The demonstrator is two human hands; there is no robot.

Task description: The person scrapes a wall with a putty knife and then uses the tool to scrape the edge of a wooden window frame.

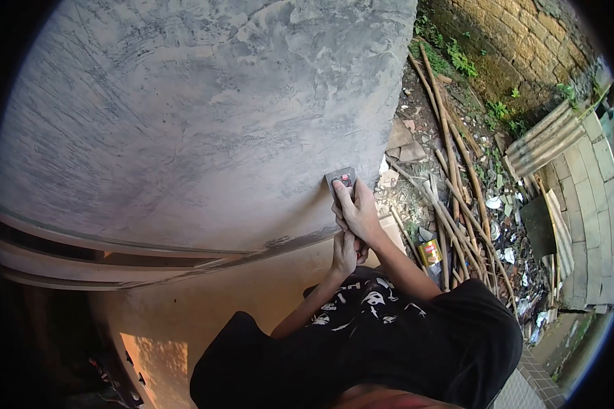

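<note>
Plastered wall (184, 123) — scraper (341, 178) under right hand (357, 210); left hand (344, 252) below.

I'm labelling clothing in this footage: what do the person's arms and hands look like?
The left hand and right hand are bare: no gloves, watch or rings visible. Both arms are uncovered below the short sleeves of a black T-shirt with white print on the front.

Right hand (358, 211) above left hand (344, 253)
</note>
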